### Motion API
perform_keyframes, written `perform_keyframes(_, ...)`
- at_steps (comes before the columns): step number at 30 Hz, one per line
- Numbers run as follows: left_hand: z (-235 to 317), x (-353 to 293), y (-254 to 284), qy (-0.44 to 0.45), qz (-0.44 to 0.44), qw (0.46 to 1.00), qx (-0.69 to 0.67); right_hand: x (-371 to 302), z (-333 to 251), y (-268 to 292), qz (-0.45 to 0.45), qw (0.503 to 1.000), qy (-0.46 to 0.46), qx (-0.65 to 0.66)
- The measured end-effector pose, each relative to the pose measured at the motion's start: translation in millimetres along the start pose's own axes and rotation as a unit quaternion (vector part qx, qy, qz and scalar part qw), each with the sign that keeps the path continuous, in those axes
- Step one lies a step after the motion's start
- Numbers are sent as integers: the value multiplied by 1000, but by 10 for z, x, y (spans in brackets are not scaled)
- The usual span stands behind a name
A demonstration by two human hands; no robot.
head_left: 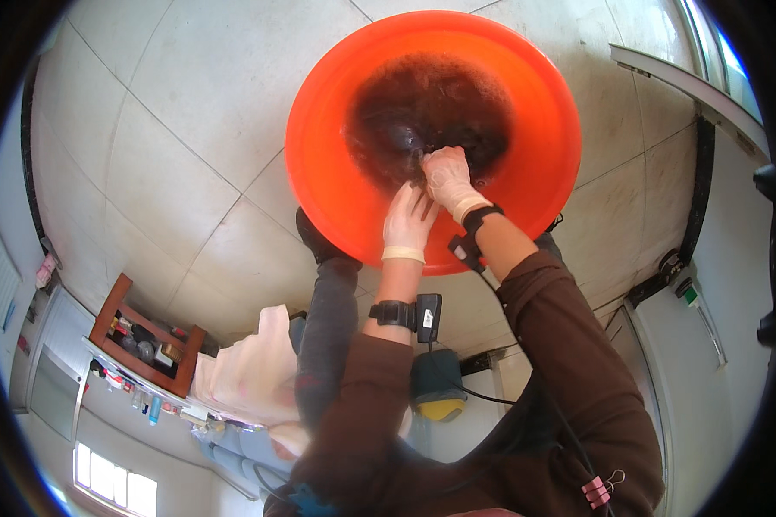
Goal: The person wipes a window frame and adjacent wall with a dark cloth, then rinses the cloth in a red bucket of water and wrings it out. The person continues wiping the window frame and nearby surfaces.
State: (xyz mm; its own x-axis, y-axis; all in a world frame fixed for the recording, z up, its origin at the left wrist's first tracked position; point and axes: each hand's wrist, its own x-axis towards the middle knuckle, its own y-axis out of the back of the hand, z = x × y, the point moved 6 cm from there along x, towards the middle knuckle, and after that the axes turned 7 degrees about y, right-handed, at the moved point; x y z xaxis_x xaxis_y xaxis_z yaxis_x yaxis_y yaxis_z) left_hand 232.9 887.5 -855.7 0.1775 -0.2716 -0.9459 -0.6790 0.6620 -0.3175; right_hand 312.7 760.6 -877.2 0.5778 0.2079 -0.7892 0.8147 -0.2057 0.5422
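Note:
A large round orange plastic basin (543,95) stands on the floor in front of me. Dark brown, wet-looking material (388,108) fills its bottom, with a shiny patch near the middle; whether it is murky water, soaked cloth or both, I cannot tell. My right hand (448,177), in a thin pale glove, is closed at the near edge of the dark material, and what its fingers hold is hidden. Just left of and nearer than it, my left hand (407,226), gloved too, has its fingers stretched forward, the tips at the dark edge beside the right hand.
Large pale tiles (190,112) surround the basin. Both wrists wear black straps with small devices, and a black cable (526,353) runs along my right arm. A brown wooden shelf (138,345) with small items is at lower left. A white metal-edged frame (664,73) juts in at upper right.

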Motion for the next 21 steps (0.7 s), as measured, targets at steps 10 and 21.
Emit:
perform_keyframes(10, -144, -367, -600, 20, -234, 958, 165, -1488, -175, 734, 290, 840, 233, 396)
perform_keyframes(21, -271, -874, -699, 115, -72, 984, -113, -2264, 101, 1159, 287, 577, -11, 765)
